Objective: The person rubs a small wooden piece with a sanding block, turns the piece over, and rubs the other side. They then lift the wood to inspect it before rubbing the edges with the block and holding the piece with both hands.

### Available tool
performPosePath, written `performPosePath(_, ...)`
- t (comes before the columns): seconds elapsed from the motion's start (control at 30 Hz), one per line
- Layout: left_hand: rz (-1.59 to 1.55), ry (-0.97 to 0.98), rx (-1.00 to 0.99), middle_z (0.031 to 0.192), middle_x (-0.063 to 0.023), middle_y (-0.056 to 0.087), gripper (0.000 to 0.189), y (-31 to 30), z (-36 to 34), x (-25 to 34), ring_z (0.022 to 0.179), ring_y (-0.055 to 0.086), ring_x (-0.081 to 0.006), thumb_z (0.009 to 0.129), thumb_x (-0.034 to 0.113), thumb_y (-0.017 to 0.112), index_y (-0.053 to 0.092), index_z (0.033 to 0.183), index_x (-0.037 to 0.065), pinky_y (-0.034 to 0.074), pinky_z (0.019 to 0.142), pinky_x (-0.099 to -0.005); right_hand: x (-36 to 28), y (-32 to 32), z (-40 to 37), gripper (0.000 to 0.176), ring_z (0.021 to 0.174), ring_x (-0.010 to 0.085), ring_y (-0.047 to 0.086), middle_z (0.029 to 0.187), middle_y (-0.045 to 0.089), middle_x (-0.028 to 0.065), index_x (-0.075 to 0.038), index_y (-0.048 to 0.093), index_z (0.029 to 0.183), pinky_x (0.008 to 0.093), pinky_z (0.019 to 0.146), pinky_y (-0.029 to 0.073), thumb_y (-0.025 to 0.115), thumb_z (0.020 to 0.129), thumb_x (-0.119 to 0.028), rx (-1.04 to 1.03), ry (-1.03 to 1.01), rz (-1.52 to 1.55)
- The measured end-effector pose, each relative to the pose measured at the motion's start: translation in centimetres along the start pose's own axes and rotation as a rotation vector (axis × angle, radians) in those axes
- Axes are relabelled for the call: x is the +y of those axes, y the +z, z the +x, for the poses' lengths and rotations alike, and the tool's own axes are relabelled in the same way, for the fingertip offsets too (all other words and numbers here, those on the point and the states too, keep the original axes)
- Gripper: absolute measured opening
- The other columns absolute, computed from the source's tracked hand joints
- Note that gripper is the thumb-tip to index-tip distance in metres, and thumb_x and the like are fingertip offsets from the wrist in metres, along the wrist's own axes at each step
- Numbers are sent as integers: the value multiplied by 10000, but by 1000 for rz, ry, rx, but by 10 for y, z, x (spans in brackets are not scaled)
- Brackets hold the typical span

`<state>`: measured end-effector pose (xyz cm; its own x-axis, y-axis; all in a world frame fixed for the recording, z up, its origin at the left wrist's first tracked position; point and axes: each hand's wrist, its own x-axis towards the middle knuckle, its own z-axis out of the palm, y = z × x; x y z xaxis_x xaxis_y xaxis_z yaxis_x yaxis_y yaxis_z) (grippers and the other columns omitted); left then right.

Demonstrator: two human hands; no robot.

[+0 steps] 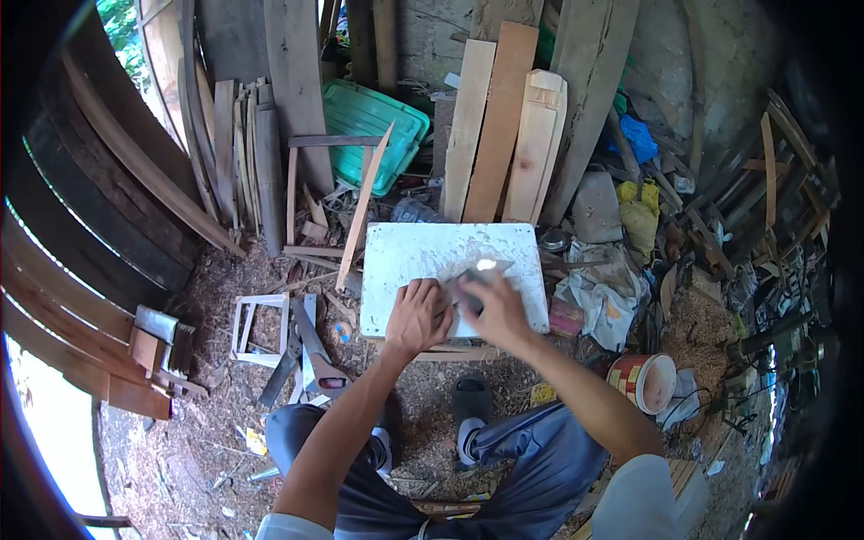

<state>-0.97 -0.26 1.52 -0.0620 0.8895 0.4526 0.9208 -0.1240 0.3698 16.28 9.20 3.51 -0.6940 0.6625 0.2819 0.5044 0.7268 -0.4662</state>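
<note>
A white, worn board [391,256] with wet-looking patches lies in front of me like a low tabletop. On its near half rests my left hand [418,317], fingers curled down; what lies under them, if anything, is hidden. Just beside it, my right hand [497,310] is closed around a flat grey metal blade [499,268], which has a pointed end and a bright glint. The blade sits low over the board, and its exact kind is hard to make out. Both hands are close together, near the board's front edge.
Left of the board lie a handsaw [317,355] and a small wooden frame [261,328] on shavings. Planks [481,135] and a green plastic lid [373,135] lean behind. To the right are a white plastic bag [607,310] and a bucket [643,382].
</note>
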Motion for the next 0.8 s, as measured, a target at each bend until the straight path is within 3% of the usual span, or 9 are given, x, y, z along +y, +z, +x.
performPosePath(0.07, 17, 18, 36, 1083, -106, 564, 311, 1, -2, -2, 1053, 521, -276, 866, 305, 615, 587, 1011, 32, 400, 934, -406, -11, -8, -3, 428, 1084, 371, 555, 1137, 554, 163, -183, 686, 1218, 521, 850, 464, 743, 799, -247, -36, -2, -102)
performPosePath(0.17, 0, -20, -3, 1068, -105, 562, 299, -1, -2, 0, 1048, 523, -277, 865, 293, 620, 589, 1010, 33, 401, 932, -403, 25, -25, 21, 455, 1054, 355, 562, 1073, 566, 155, -226, 684, 1231, 505, 810, 463, 762, 784, -254, 70, 201, -198)
performPosePath(0.2, 3, -25, -3, 1068, -105, 562, 299, -2, -2, 0, 1048, 523, -277, 865, 293, 620, 589, 1010, 33, 401, 932, -403, 41, -31, 26, 395, 1087, 369, 550, 1182, 531, 148, -253, 673, 1221, 541, 835, 451, 724, 830, -271, 65, 282, -174)
performPosePath(0.27, 68, -37, -31, 1062, -107, 559, 293, -1, -2, 2, 1046, 523, -277, 864, 285, 624, 589, 1010, 33, 401, 927, -401, 57, -22, 28, 366, 1087, 386, 550, 1189, 530, 163, -240, 672, 1201, 564, 841, 460, 712, 838, -261, 152, 311, -190)
performPosePath(0.4, -5, -6, -8, 1065, -111, 558, 298, -1, 0, 1, 1048, 522, -278, 863, 284, 626, 589, 1012, 30, 403, 919, -400, 5, 6, 4, 414, 1093, 411, 540, 1208, 511, 186, -215, 666, 1213, 594, 855, 458, 719, 804, -250, 60, 89, -72)
performPosePath(0.47, 20, 15, 53, 1081, -99, 569, 295, 3, -3, -1, 1056, 523, -283, 840, 274, 661, 583, 983, 27, 408, 902, -408, -24, -3, -4, 446, 1115, 395, 537, 1215, 510, 180, -231, 666, 1249, 584, 863, 439, 716, 807, -261, -70, 83, -121)
performPosePath(0.53, 22, 8, 57, 1079, -96, 571, 281, 1, -3, -1, 1042, 527, -282, 841, 259, 668, 583, 977, 28, 407, 893, -407, -7, -9, 6, 442, 1131, 360, 527, 1186, 518, 167, -205, 672, 1263, 574, 860, 422, 704, 825, -250, -43, 79, -128)
performPosePath(0.67, -12, -12, 22, 1071, -88, 574, 254, -1, -2, -2, 1030, 532, -279, 844, 222, 671, 576, 975, 26, 406, 893, -403, 46, -29, 27, 414, 1095, 369, 535, 1172, 521, 173, -205, 678, 1245, 560, 859, 446, 699, 833, -237, 110, 320, -211)
performPosePath(0.8, 8, -10, 13, 1063, -87, 577, 276, 1, -4, -2, 1026, 531, -278, 844, 240, 668, 575, 991, 25, 406, 889, -399, 20, -3, 15, 439, 1106, 397, 517, 1192, 495, 187, -164, 670, 1254, 549, 825, 468, 713, 820, -222, 91, 196, -70)
